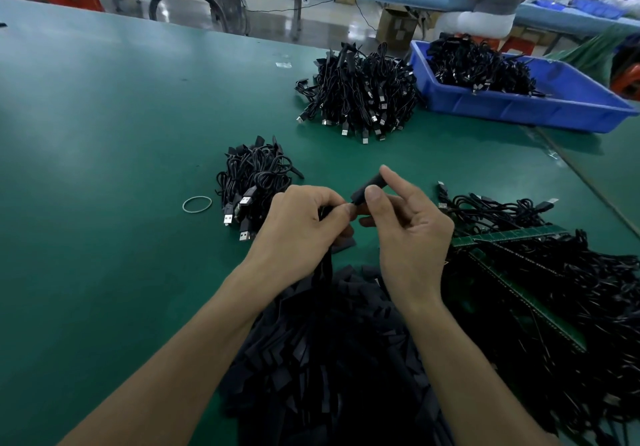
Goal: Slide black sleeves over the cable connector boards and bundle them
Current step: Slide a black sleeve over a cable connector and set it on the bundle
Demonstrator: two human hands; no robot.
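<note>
Your right hand [408, 234] pinches a short black tube sleeve [367, 187] between thumb and forefinger, above the green table mat [104, 140]. Your left hand [304, 218] is curled round a dark hanging strip [325, 262], with its fingertips at the sleeve's lower end. A heap of loose black sleeves [322, 348] lies under your wrists. A bundle of black USB cables [254, 182] lies just left of your hands, with a thin pale rubber band [197, 204] beside it. Long green connector board strips [509, 236] lie on the right.
</note>
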